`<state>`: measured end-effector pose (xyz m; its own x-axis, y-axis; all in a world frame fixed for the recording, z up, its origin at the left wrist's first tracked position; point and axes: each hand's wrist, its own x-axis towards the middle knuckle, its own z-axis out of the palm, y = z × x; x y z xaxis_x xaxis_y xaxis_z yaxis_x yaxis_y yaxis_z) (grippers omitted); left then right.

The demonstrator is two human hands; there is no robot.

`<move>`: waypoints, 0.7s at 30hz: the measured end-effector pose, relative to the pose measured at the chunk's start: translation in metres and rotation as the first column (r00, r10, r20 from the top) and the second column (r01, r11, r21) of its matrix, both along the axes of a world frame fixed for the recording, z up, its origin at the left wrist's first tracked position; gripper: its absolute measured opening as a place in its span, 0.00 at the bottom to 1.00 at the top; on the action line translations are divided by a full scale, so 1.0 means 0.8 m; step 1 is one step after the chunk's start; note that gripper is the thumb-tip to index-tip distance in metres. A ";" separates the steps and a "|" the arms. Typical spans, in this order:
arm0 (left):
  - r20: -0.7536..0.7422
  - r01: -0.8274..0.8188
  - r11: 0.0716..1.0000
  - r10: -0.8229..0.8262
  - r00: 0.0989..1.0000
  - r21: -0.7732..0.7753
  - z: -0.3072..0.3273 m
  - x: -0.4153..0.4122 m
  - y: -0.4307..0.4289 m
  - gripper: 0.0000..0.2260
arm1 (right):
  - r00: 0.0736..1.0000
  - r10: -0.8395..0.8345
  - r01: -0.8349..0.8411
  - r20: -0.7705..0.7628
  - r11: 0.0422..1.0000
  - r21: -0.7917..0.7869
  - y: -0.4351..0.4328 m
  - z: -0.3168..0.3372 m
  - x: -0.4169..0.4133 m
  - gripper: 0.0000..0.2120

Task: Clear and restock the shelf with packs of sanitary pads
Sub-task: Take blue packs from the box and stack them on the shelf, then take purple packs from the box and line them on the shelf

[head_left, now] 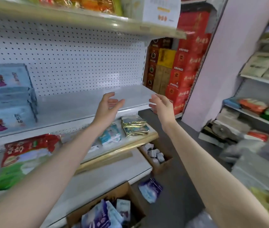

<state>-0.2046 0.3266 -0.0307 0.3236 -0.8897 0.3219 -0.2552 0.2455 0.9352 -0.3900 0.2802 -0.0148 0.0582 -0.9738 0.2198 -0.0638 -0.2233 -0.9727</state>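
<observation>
Both hands, left hand [108, 106] and right hand [161, 106], hang apart and hold nothing, just in front of the shelf [81, 102]. Packs of pads [97, 218] sit in a box [114, 193] below the shelf. They look soft, light and slippery, so hold each by its sides.

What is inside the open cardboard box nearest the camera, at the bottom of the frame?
The cardboard box holds soft purple, blue and white packs, crammed together. Whatever lies under them is covered, and the frame edge cuts off the box's near part.
</observation>
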 end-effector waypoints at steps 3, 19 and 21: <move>0.017 0.056 0.998 -0.057 0.998 0.043 -0.018 -0.052 -0.034 0.23 | 0.999 -0.049 0.048 0.017 0.998 0.042 -0.022 -0.023 -0.049 0.12; -0.132 0.106 0.885 -0.051 0.990 0.453 -0.283 -0.178 -0.266 0.19 | 0.985 -0.124 0.166 -0.123 0.887 0.430 -0.244 -0.266 -0.181 0.10; -0.136 0.088 0.851 -0.020 0.991 0.518 -0.322 -0.189 -0.286 0.19 | 0.979 -0.122 0.187 -0.162 0.853 0.487 -0.266 -0.305 -0.193 0.06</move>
<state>-0.3558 0.0977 -0.2886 0.2761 -0.9325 -0.2327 -0.1326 -0.2767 0.9518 -0.5446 0.0673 -0.2586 -0.1075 -0.9493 -0.2955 -0.1809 0.3110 -0.9331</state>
